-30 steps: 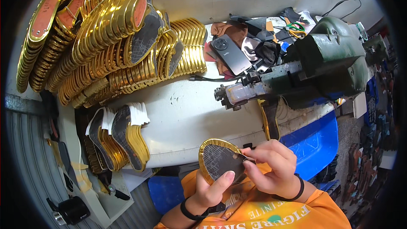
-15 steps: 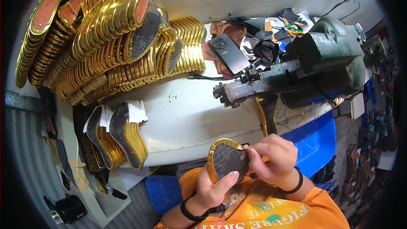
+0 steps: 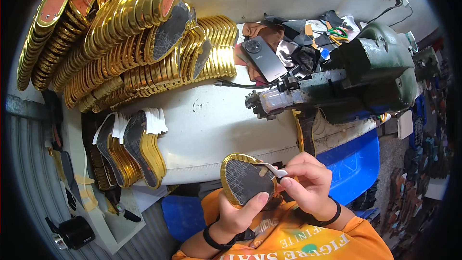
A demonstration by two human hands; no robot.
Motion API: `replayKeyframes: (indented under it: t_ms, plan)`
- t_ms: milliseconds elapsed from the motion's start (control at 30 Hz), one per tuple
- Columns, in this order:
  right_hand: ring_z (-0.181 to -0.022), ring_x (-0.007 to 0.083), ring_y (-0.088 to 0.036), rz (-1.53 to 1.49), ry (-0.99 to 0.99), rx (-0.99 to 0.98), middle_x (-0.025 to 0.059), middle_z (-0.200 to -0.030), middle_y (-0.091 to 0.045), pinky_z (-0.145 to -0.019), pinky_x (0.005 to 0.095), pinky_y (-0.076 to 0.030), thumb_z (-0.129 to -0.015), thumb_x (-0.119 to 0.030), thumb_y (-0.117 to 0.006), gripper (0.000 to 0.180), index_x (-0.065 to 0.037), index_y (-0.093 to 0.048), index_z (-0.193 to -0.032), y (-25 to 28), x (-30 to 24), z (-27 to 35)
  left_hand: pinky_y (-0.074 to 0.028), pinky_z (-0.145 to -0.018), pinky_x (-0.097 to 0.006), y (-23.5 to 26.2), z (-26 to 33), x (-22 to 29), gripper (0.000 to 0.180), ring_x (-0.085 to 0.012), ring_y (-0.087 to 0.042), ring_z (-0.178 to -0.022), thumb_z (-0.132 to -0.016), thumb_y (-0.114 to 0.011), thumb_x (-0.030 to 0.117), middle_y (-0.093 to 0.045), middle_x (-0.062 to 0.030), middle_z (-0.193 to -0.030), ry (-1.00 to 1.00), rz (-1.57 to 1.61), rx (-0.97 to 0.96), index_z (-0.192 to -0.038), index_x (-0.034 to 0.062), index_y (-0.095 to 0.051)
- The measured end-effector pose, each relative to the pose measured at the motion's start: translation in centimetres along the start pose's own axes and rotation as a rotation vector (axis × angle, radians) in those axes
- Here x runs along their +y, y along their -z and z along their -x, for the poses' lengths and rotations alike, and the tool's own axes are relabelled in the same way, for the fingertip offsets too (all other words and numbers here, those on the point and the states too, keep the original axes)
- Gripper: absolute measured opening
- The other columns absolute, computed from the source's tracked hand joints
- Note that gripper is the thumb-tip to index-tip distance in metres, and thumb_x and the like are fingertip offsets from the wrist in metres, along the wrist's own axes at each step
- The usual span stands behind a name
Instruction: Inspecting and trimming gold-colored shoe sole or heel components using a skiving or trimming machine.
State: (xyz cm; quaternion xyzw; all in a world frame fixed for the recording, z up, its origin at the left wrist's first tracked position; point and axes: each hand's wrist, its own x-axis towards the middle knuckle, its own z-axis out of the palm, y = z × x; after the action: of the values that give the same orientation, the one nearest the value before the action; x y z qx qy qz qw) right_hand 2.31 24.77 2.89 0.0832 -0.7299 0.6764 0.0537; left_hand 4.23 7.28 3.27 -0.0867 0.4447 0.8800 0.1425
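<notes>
- Low in the centre of the frame, our left hand (image 3: 239, 214) gripped a gold-edged insole (image 3: 247, 184) from below, thumb pressed on its dark, mesh-patterned face.
- Our right hand (image 3: 308, 188) was closed on the insole's right edge, fingers curled, pinching a small white tab (image 3: 274, 168) that lay against the rim.
- The insole was held up in front of our orange shirt (image 3: 308, 240), just below the near edge of the white tabletop (image 3: 216, 125) and not touching it.
- A black band sat on each wrist.
- In the upper left of the frame, long rows of gold insoles (image 3: 120, 43) stood stacked on edge, a few showing dark faces.
- At the left edge of the tabletop, a smaller batch of insoles (image 3: 130, 149) leaned together with white paper pieces behind them.
- Right of centre, a green machine (image 3: 375, 72) reached its metal arm leftward over the tabletop.
- Above centre, a grey phone (image 3: 263, 58) lay face down among scraps of leather and fabric.
- A blue bin (image 3: 353, 168) sat under the machine, to the right of our hands.
</notes>
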Motion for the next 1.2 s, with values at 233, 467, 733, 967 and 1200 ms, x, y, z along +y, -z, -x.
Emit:
replayKeyframes:
  t_ms: [233, 467, 733, 967, 1200]
  plan:
    - [-0.065, 0.0135, -0.068, -0.075, -0.163, 0.000, 0.0117, -0.083, -0.067, -0.055, 0.0227, -0.050, -0.087, 0.007, -0.070, 0.008, 0.005, -0.075, -0.093, 0.6, -1.4, -0.6, -0.051, -0.104, -0.044, 0.3, 0.3, 0.4, 0.055, -0.0293, -0.063, -0.119, -0.086, -0.063, 0.003, -0.064, -0.0227, -0.125, 0.083, 0.005, -0.032, -0.137, -0.0081, -0.045]
    - [-0.061, 0.0216, -0.065, 0.502, 0.287, 0.025, 0.0097, -0.076, -0.066, -0.052, 0.0295, -0.051, -0.075, 0.004, -0.077, 0.016, 0.001, -0.073, -0.090, -1.3, -2.3, 0.0, -0.053, -0.099, -0.038, -0.4, 0.8, -0.1, 0.031, -0.0242, -0.067, -0.107, -0.091, -0.059, -0.001, -0.068, -0.0181, -0.116, 0.017, -0.136, 0.056, -0.121, -0.0094, -0.060]
    - [-0.063, 0.0260, -0.057, 0.810, 0.493, -0.307, 0.0135, -0.085, -0.060, -0.055, 0.0325, -0.046, -0.075, -0.001, -0.068, 0.032, 0.009, -0.070, -0.106, -1.6, -0.7, 1.7, -0.055, -0.082, -0.028, 1.4, 0.1, -0.8, 0.021, -0.0131, -0.068, -0.090, -0.092, -0.072, 0.004, -0.072, -0.0076, -0.103, 0.096, -0.112, 0.155, -0.111, -0.0033, -0.068]
    - [-0.080, 0.0150, -0.060, -0.511, -0.382, -0.155, 0.0095, -0.095, -0.064, -0.075, 0.0294, -0.048, -0.103, -0.015, -0.051, 0.030, 0.007, -0.070, -0.111, 1.1, 0.0, 1.4, -0.062, -0.084, -0.043, 3.1, -1.2, 0.7, 0.026, -0.0278, -0.072, -0.089, -0.091, -0.065, 0.002, -0.068, -0.0157, -0.099, 0.180, 0.456, 0.023, -0.116, -0.0050, -0.058]
    - [-0.075, 0.0118, -0.058, -0.610, -0.657, -0.338, 0.0068, -0.093, -0.065, -0.075, 0.0272, -0.046, -0.107, -0.025, -0.048, 0.036, 0.003, -0.069, -0.112, 1.3, -0.6, -1.1, -0.065, -0.079, -0.048, 2.8, -1.0, 1.0, 0.038, -0.0310, -0.074, -0.085, -0.083, -0.076, 0.005, -0.071, -0.0202, -0.098, 0.094, -0.071, -0.145, -0.113, -0.0108, -0.059]
